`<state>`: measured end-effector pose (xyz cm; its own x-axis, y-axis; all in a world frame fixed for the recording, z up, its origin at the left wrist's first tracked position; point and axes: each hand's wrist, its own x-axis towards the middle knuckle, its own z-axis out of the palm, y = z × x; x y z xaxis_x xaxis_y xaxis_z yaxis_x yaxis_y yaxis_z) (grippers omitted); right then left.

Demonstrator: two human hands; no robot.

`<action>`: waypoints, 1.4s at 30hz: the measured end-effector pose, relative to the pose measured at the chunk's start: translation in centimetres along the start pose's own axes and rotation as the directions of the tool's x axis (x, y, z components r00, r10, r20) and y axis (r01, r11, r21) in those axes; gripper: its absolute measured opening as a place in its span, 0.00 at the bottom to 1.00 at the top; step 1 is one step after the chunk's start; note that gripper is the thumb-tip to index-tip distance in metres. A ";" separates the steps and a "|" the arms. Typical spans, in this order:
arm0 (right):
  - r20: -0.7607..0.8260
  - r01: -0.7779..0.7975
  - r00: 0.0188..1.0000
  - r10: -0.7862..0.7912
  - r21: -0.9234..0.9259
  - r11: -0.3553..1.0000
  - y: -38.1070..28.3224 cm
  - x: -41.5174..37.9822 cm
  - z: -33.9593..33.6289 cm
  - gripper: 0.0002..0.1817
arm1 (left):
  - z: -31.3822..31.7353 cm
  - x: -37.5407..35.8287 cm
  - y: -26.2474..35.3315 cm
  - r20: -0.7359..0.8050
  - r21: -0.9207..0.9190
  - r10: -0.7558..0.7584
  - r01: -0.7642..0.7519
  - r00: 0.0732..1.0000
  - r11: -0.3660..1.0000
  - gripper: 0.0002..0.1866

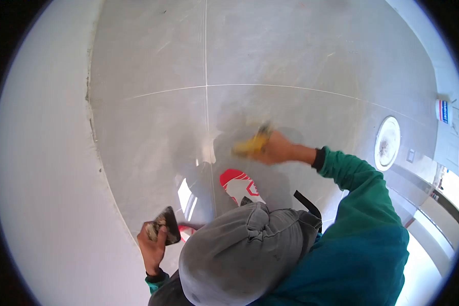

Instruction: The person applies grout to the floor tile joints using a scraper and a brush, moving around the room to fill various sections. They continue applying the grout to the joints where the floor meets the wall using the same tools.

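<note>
At the lower left, my left hand (154, 247) grips a dark flat block (171, 225) with a rough, brownish patch on it, near the wall. My right hand (276, 148) is closed on a yellow sponge-like object (251, 146), blurred by motion, over the grey floor tiles (153, 122). Something dark shows at the top of the yellow object, too blurred to make out. Between the hands, a red and white sock (239, 185) on my foot rests on the floor, and part of the other (186, 233) shows beside the block.
A pale wall (46, 153) runs along the left edge of the floor. Thin light grout lines cross the tiles. At the right are a round white lid-like disc (387, 143), a white tub with a blue and red label (443, 111) and a small plate (411, 155).
</note>
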<state>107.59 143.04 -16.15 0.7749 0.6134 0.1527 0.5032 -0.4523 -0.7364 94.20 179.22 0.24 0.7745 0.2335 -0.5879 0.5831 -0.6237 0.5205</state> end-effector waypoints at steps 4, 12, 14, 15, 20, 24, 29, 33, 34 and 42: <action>0.359 -0.267 0.824 0.439 -0.436 0.859 7.1 6.8 -0.9 0.17 | -2.8 -1.1 3.8 -0.045 -0.016 0.096 -0.097 0.994 0.995 0.09; -0.414 -0.440 0.853 0.316 -0.247 0.863 12.9 19.5 -5.8 0.15 | -3.2 4.6 8.4 0.037 0.154 0.368 -0.370 0.929 0.916 0.12; -0.377 -0.225 0.906 0.192 -0.045 0.973 6.8 15.1 1.7 0.17 | -2.8 5.3 8.4 0.031 0.036 0.280 -0.281 0.960 0.959 0.12; -0.039 -0.322 0.945 0.324 0.060 0.945 2.7 12.2 4.0 0.16 | -2.7 5.9 9.2 0.066 0.036 0.243 -0.245 0.968 0.969 0.12; 0.053 -0.411 0.900 0.432 -0.218 0.885 4.5 5.0 2.4 0.07 | -2.4 7.9 7.9 0.098 0.068 0.362 -0.369 0.927 0.927 0.11; -0.770 -0.530 0.551 0.321 -0.025 0.848 5.2 -0.6 -9.5 0.09 | -2.5 10.3 6.8 0.145 -0.011 0.321 -0.323 0.936 0.946 0.11; -0.695 -0.823 0.561 0.450 -0.406 0.397 1.0 -28.1 -4.5 0.17 | -2.7 12.1 4.9 0.067 0.074 0.347 -0.351 0.936 0.933 0.12; -0.839 -0.926 -0.356 0.412 0.376 -0.034 -9.4 -46.4 6.6 0.25 | -3.1 12.6 3.8 0.071 0.068 0.302 -0.307 0.951 0.949 0.12; -0.680 -0.835 -0.510 0.527 0.538 -0.115 -11.6 -45.8 7.3 0.25 | -3.6 12.8 3.8 0.109 0.083 0.288 -0.297 0.951 0.951 0.12; -0.837 -0.928 -0.336 0.432 0.373 0.001 15.7 -18.5 -6.5 0.33 | -3.2 12.4 6.9 0.119 0.129 0.349 -0.363 0.929 0.923 0.11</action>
<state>103.71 120.37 -26.26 0.2772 -0.9435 0.1817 -0.8613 -0.3278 -0.3881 108.59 180.20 -1.50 0.8942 -0.0898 -0.4386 0.2251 -0.7568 0.6137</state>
